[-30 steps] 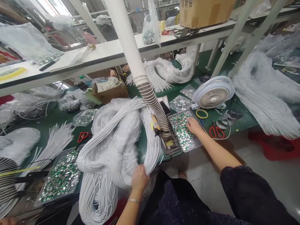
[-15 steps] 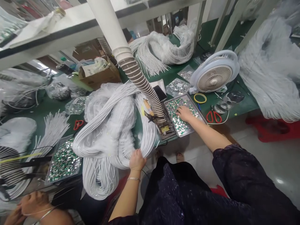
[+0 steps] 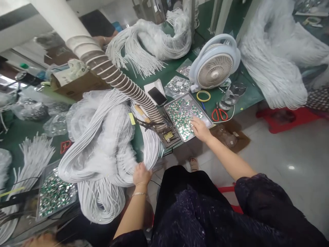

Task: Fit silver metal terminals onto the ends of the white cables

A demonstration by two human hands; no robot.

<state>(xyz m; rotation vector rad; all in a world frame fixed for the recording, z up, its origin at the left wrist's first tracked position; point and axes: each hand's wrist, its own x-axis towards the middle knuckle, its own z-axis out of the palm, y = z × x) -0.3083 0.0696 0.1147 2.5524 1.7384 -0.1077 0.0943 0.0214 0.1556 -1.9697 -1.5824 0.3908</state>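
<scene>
My left hand [image 3: 142, 174] is at the near edge of the bench, fingers curled over the bent edge of a thick bundle of white cables [image 3: 152, 147]. Over the near right part of a metal tray [image 3: 209, 122] is my right hand [image 3: 200, 130], its fingers stretched out and touching small green-and-silver circuit boards [image 3: 183, 115] spread inside. Whether a board sits under the fingertips is hidden. Left of the tray, a soldering fixture [image 3: 169, 137] stands below the mouth of a ribbed extraction hose [image 3: 128, 84].
A fan [image 3: 214, 70], yellow tape roll [image 3: 203, 96], red-handled cutters [image 3: 219, 114] and phone [image 3: 157, 96] lie around the tray. A large bagged cable heap [image 3: 102, 137] overhangs the bench edge on the left. Beyond it is another board tray [image 3: 58, 190]; a co-worker's blurred hand [image 3: 42, 240] shows bottom left.
The view has shifted, moving the bench leftward and up in the picture. My right hand has drawn back toward the tray's near right edge. My left hand stays at the cables.
</scene>
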